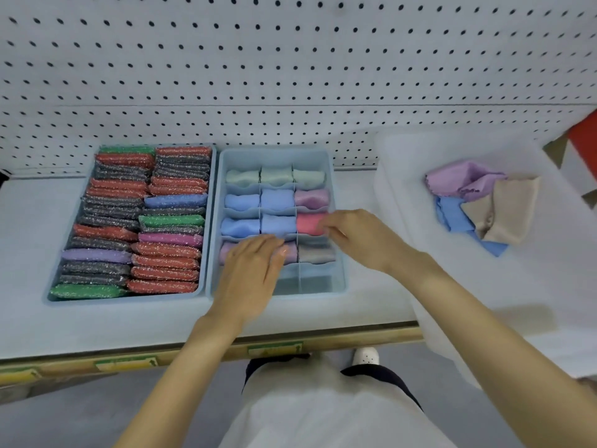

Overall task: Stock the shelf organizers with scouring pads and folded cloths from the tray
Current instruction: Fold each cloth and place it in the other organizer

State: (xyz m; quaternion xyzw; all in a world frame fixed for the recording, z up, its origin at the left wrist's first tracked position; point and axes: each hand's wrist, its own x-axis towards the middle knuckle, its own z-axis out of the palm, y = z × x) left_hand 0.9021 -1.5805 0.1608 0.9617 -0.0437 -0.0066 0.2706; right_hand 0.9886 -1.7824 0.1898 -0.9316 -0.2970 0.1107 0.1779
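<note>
Cloth [307, 224], pink, touching R grip [358, 240] in organizer [310, 293], rt column.

Left organizer [129, 299] — blue, packed with two rows of glittery scouring pads [168, 250] set on edge. Right organizer [274, 156] — blue, divided; folded cloths [277, 202] are tucked one per compartment. Tray [403, 163]: translucent white, placed rightward; loose cloths [484, 205] are heaped inside.

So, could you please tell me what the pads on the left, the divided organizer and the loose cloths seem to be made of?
Pads: probably metallic-thread fabric, given the glittery sparkle. Divided organizer: likely moulded plastic, smooth matte pale blue, thin rigid walls. Loose cloths: soft matte textile, perhaps microfibre; they crumple limply.
</note>
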